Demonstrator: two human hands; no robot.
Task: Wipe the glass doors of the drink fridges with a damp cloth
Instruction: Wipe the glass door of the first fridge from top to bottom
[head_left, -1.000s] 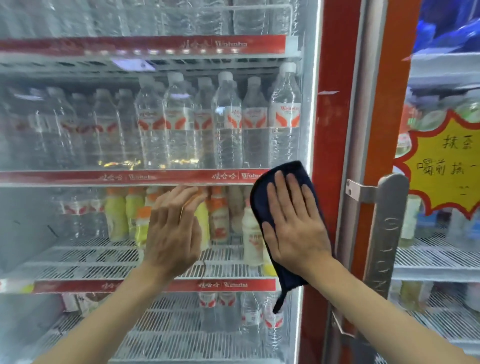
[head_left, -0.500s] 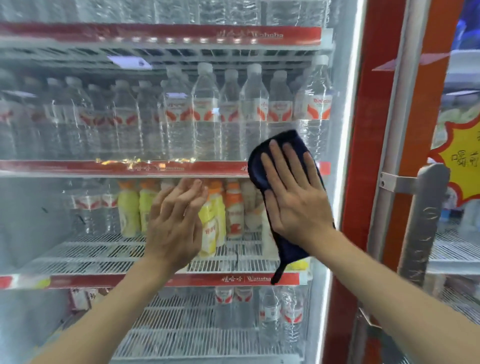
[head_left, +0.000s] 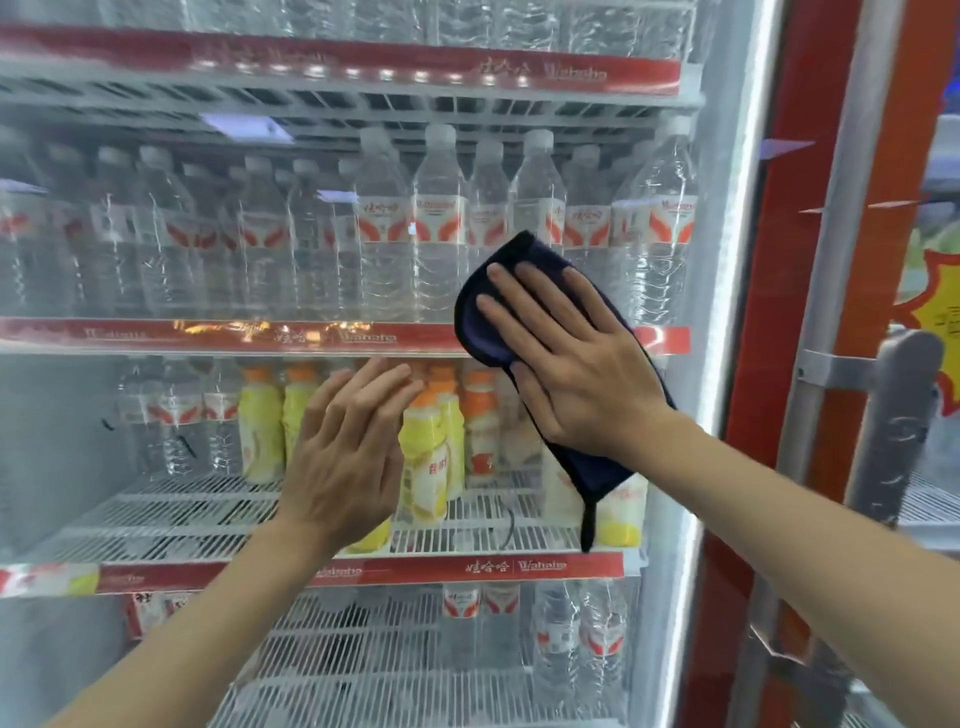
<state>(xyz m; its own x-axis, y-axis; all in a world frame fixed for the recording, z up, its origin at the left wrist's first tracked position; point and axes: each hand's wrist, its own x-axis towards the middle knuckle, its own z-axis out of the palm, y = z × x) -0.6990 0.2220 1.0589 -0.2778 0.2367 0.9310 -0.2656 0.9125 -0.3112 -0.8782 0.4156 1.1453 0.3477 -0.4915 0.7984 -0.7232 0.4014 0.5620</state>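
Observation:
The glass door (head_left: 156, 426) of a drink fridge fills the view, with water bottles and yellow drink bottles on the shelves behind it. My right hand (head_left: 576, 364) lies flat on a dark blue cloth (head_left: 480, 317) and presses it against the glass at the middle shelf strip. A corner of the cloth hangs down below my wrist. My left hand (head_left: 348, 457) rests flat on the glass lower and to the left, fingers together, holding nothing.
The red door frame (head_left: 795, 312) runs down the right side. A grey vertical handle (head_left: 898, 426) of the neighbouring fridge stands further right, beside a yellow starburst sticker (head_left: 935, 317). White wire shelves sit behind the glass.
My right hand has slid the cloth up and to the left across the glass. The view has shifted left, and my left hand stays flat on the door.

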